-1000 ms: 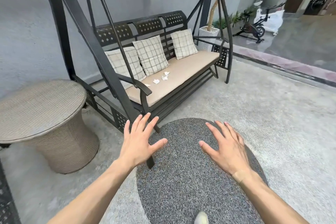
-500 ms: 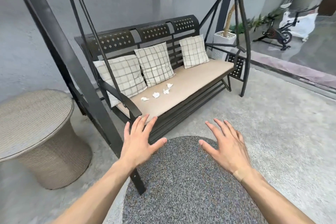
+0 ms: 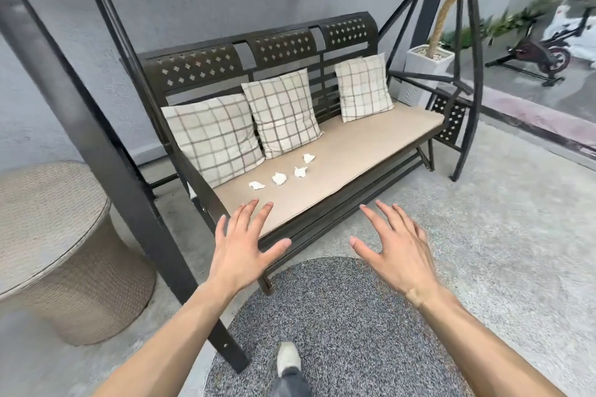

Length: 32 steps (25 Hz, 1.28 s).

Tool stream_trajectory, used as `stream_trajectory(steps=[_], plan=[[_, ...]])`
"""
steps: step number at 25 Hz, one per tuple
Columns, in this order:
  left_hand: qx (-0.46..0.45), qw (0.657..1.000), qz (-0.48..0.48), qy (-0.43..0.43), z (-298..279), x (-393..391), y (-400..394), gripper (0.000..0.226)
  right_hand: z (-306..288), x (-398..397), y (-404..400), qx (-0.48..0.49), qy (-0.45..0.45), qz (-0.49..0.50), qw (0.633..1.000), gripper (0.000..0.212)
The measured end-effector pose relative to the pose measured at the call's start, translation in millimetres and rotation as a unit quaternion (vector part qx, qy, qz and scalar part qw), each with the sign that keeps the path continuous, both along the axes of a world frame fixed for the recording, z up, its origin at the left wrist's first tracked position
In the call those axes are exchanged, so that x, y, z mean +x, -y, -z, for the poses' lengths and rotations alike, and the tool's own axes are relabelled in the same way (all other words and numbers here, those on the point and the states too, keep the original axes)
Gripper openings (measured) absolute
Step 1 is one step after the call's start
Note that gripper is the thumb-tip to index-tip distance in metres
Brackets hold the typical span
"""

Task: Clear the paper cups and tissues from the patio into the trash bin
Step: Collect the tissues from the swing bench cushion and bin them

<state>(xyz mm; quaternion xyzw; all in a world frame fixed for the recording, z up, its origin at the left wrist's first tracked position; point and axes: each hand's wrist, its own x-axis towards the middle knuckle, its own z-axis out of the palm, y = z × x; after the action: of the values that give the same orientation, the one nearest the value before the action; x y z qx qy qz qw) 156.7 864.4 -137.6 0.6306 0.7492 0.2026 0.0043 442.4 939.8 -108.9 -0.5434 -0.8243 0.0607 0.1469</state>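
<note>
Several crumpled white tissues (image 3: 279, 178) lie in a loose row on the tan seat cushion (image 3: 364, 151) of a black metal swing bench, in front of the left and middle plaid pillows. My left hand (image 3: 242, 246) hovers with fingers spread just short of the seat's front edge, below the tissues. My right hand (image 3: 395, 246) is also spread and empty, over the floor in front of the bench. No paper cup or trash bin is in view.
The swing's slanted black frame leg (image 3: 106, 151) crosses close on my left. A round wicker table (image 3: 58, 255) stands further left. A grey oval rug (image 3: 348, 332) lies under my foot (image 3: 288, 361). A white planter (image 3: 429, 64) and an exercise bike (image 3: 545, 55) stand at the back right.
I have stepped closer to the bench, so the seat and tissues are larger and nearer. Both hands stayed open and spread, now reaching near the seat's front edge.
</note>
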Motion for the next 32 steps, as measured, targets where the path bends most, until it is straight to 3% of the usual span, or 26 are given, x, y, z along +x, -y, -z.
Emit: stream_trajectory(steps=[10, 20, 32], plan=[[-0.015, 0.999, -0.038, 0.027, 8.8, -83.4, -165.1, 0.079, -10.6, -91.0, -186.7, -0.003, 0.023, -0.049, 0.999, 0.071], [-0.021, 0.995, -0.091, 0.035, 30.0, -139.2, -282.7, 0.077, 24.4, -156.0, -340.4, -0.013, 0.036, -0.096, 0.995, 0.068], [-0.076, 0.966, -0.237, 0.072, 45.2, -135.0, -442.2, 0.082, 60.3, -209.5, -574.8, -0.061, 0.059, -0.258, 0.962, 0.067]])
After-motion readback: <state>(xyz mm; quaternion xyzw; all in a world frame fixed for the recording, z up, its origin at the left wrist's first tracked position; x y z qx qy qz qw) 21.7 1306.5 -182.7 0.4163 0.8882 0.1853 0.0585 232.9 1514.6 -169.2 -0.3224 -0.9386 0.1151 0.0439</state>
